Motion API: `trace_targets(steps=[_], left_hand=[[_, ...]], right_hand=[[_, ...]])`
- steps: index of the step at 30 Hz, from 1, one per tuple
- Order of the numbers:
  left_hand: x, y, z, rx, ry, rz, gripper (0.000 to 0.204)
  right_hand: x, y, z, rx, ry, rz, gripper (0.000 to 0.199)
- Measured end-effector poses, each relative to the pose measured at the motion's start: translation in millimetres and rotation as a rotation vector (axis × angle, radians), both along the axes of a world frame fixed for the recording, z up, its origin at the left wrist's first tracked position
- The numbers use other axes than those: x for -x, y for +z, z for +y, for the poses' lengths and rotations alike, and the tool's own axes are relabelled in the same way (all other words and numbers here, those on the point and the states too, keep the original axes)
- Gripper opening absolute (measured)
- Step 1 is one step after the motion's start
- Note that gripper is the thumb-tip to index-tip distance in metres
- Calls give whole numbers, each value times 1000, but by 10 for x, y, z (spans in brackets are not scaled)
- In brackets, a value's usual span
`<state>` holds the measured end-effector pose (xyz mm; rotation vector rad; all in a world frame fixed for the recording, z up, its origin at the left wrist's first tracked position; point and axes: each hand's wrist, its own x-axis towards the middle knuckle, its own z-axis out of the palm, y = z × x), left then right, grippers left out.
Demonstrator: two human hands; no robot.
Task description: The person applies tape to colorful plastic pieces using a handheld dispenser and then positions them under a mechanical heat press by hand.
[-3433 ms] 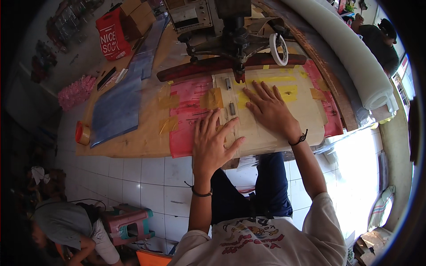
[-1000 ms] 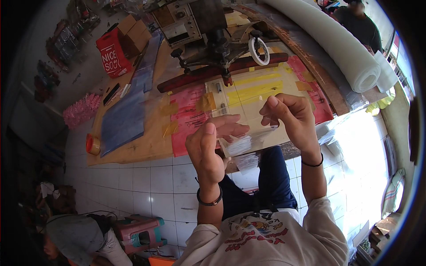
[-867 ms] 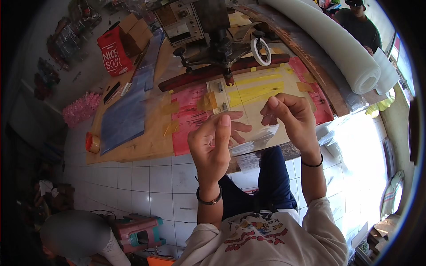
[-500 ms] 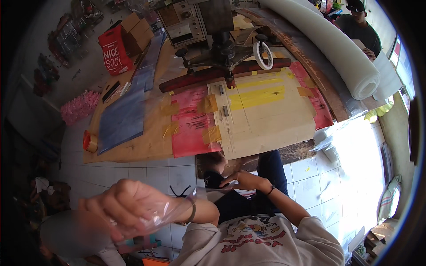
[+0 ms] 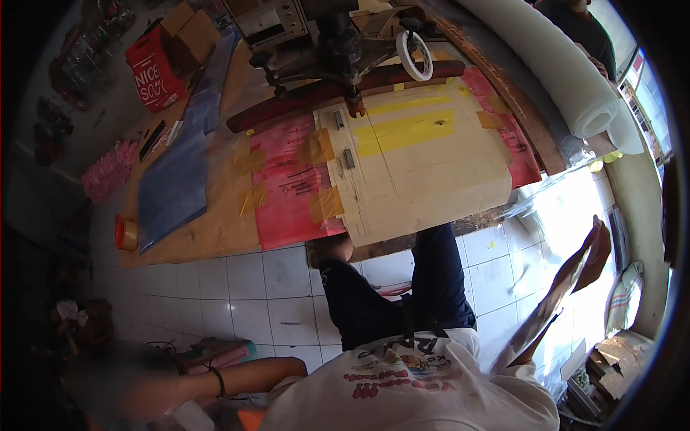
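Note:
My left forearm reaches out to the lower left, with a dark band at the wrist. My left hand (image 5: 147, 397) is smeared and partly covered by a blurred patch, so its fingers do not show. Far out at the right, my right arm is stretched away from my body over the sunlit floor. My right hand (image 5: 594, 253) is blurred, with a long pale, shiny strip along the arm, perhaps plastic film. I cannot make out its fingers or whether it grips anything. Both hands are apart from the worktable (image 5: 424, 208).
On the table stands a press-like machine (image 5: 338, 43) with a dark red bar (image 5: 244, 122) and a white ring (image 5: 415, 56). Blue sheet (image 5: 172, 190), orange tape roll (image 5: 126, 234), red bag (image 5: 154, 72) and foam roll (image 5: 539, 65) lie around it. Another person (image 5: 578, 32) is at the far right.
My left hand, earlier raised in front with clear plastic film, has dropped to the lower left. My right hand has swung from my lap out to the right. The view has shifted slightly.

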<state>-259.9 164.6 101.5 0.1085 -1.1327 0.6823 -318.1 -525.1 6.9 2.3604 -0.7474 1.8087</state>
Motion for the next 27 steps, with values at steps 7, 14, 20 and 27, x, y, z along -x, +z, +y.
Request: trace_targets(steps=[7, 14, 20, 27], left_hand=[[-768, -1332, -713, -1112, -141, -70, 24], [-760, -2691, -2735, -1796, 1138, 603, 28], [-510, -3075, -2899, -2524, 575, 343, 40], [-1131, -837, -2686, -1548, 243, 438, 21]], right_hand=[[-843, 728, 117, -309, 256, -16, 25], [-1565, 1297, 1112, 190, 1064, -205, 24], [-2134, 190, 1228, -28, 1338, 824, 43], [-2352, 206, 1204, -116, 1245, 1010, 73]])
